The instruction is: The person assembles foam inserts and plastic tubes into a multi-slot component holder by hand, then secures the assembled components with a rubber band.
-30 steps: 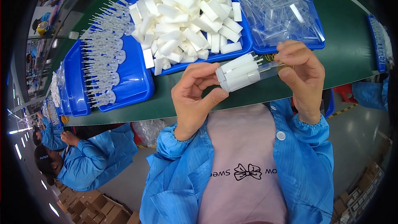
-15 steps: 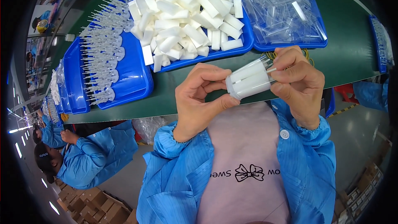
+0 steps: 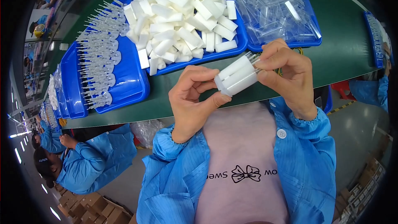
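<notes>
My left hand (image 3: 190,99) pinches the round translucent base of a small assembly between thumb and fingertips. White foam blocks (image 3: 239,79) sit side by side on this assembly, tilted up to the right, with clear plastic around them. Thin rods (image 3: 251,57) stick out at its far right end. There my right hand (image 3: 290,76) is closed, thumb and index finger pinching the rod tips. Exactly what lies between those fingertips is partly hidden. Both hands are raised over the front edge of the green table (image 3: 166,110).
Beyond my hands, one blue tray (image 3: 244,41) is heaped with white foam blocks, another (image 3: 319,37) with clear plastic pieces. At left, a blue tray (image 3: 130,72) holds rows of pronged translucent parts. Rubber bands (image 3: 299,50) lie behind my right hand. A co-worker (image 3: 89,161) sits at left.
The assembly and both hands have shifted slightly left in view. My right fingers have moved from beside a thin white stick at the assembly's end to pinch the rod tips.
</notes>
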{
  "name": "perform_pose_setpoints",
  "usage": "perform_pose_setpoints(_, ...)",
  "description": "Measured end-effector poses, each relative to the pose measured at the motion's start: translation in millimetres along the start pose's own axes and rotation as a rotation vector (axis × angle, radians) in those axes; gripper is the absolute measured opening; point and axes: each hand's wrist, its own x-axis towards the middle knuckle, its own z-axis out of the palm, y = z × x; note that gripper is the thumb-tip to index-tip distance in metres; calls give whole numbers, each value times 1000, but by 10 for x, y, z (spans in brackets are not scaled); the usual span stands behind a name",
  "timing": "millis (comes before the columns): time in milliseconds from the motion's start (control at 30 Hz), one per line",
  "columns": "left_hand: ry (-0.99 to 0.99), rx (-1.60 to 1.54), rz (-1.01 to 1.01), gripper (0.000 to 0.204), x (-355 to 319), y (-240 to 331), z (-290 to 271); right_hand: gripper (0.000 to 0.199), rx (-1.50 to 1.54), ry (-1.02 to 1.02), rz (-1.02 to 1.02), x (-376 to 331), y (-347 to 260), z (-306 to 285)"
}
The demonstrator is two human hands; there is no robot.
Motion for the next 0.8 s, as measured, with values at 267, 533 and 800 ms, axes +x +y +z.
perform_pose_setpoints(267,-14,-111,-56,50,-12,-43,-9,15,-127,-73,-63,106,3,16)
perform_pose_setpoints(533,102,-203,-132,46,-64,-106,-59,22,-606,184,-184,542,302,-528)
perform_pose_setpoints(800,124,-203,-123,47,-64,-126,-70,25,-1321,244,-281,586,538,-567)
